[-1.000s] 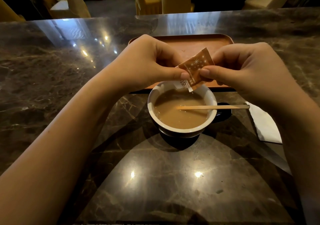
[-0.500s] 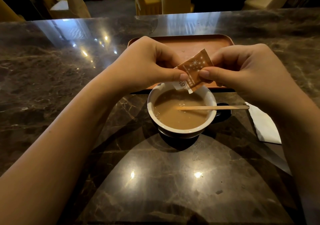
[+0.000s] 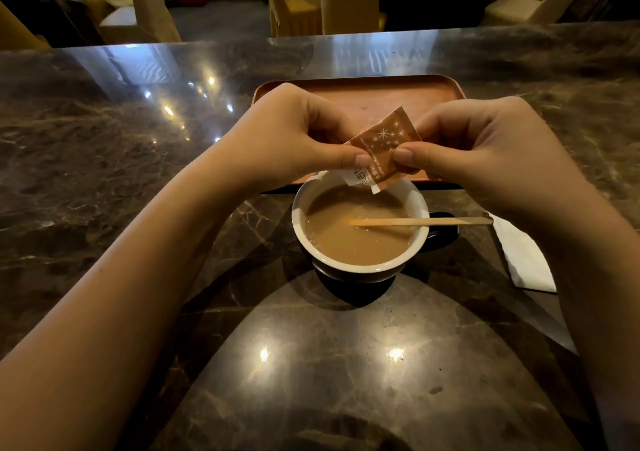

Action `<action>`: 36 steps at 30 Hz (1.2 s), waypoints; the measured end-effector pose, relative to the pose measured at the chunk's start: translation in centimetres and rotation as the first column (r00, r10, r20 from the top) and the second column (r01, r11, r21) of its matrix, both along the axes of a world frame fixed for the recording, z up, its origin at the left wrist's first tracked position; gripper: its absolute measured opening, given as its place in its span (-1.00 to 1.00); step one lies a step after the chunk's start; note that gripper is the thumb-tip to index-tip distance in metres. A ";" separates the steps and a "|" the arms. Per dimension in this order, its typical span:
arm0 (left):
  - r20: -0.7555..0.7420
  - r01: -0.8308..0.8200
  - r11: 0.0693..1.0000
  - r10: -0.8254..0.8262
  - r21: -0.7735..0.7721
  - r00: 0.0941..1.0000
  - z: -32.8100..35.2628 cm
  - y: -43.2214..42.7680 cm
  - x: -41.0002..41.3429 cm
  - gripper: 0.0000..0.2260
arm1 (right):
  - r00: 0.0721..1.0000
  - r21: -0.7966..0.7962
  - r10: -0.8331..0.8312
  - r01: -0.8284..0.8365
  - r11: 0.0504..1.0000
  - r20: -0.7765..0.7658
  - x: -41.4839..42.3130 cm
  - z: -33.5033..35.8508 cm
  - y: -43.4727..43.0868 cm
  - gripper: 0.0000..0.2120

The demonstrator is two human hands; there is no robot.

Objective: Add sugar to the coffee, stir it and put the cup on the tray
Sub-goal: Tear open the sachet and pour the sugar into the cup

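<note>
A brown sugar packet [image 3: 386, 142] with white stars is pinched between both thumbs and forefingers, held just above the far rim of the cup. My left hand [image 3: 291, 135] grips its left edge and my right hand [image 3: 464, 142] its right edge. Below stands a cup [image 3: 360, 267], white inside and dark outside, full of milky coffee, handle to the right. A wooden stir stick [image 3: 426, 222] leans on the right rim with its tip in the coffee. A brown tray [image 3: 429, 90] lies behind the cup, partly hidden by my hands.
A white napkin [image 3: 526, 260] lies right of the cup under my right forearm. The glossy marble table [image 3: 104, 159] stretches to either side. Chairs and pillars stand beyond its far edge.
Both hands have lifted the packet very slightly and turned it a little. The cup, stick and tray have not moved.
</note>
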State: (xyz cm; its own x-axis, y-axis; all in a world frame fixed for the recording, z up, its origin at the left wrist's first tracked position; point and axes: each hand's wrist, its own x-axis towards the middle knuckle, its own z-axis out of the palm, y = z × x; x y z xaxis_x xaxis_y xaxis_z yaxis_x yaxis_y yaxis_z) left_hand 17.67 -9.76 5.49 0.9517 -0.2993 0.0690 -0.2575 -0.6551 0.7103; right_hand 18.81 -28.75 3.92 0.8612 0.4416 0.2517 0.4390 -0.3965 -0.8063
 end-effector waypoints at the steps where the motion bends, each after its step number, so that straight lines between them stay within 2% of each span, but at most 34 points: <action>1: -0.004 0.000 1.000 0.000 -0.006 1.000 0.0 0.0 0.0 -0.95 | 1.000 -0.001 -0.003 0.003 1.000 0.003 0.0 0.0 0.0 -0.91; 7: 0.019 0.011 1.000 -0.011 -0.026 1.000 0.1 0.1 -0.2 -0.93 | 1.000 0.015 -0.017 0.017 1.000 -0.018 0.1 -0.1 -0.1 -0.92; 11: 0.027 0.006 0.998 -0.004 -0.069 1.000 0.3 0.3 -0.2 -0.74 | 0.999 0.033 -0.044 0.044 0.998 -0.020 0.2 -0.1 -0.4 -0.92; 15: 0.032 -0.010 0.997 0.012 -0.079 0.999 0.1 0.5 -0.1 -0.82 | 0.998 0.040 -0.053 0.054 0.998 -0.025 0.3 -0.2 -0.5 -0.91; 23: 0.023 -0.003 0.995 0.006 -0.101 1.000 0.1 0.3 0.0 -0.85 | 0.998 0.032 -0.051 0.052 0.998 -0.026 0.3 -0.2 -0.5 -0.92; 33: 0.031 0.011 0.994 -0.007 -0.113 0.999 -0.1 0.5 0.0 -0.81 | 0.998 0.030 -0.057 0.058 0.998 -0.032 0.1 -0.1 -0.5 -0.95; 36: 0.044 0.027 0.987 -0.020 -0.158 0.999 0.0 0.8 0.0 -0.68 | 0.994 0.090 -0.045 0.054 0.994 -0.101 0.1 0.0 -0.6 -0.91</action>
State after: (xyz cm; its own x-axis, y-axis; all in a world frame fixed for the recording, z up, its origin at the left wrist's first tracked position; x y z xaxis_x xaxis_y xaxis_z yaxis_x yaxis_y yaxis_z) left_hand 17.65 -8.98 5.52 0.9397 -0.3037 0.1575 -0.3037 -0.5284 0.7928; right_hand 18.87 -29.38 3.95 0.9041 0.3763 0.2023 0.3371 -0.3375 -0.8789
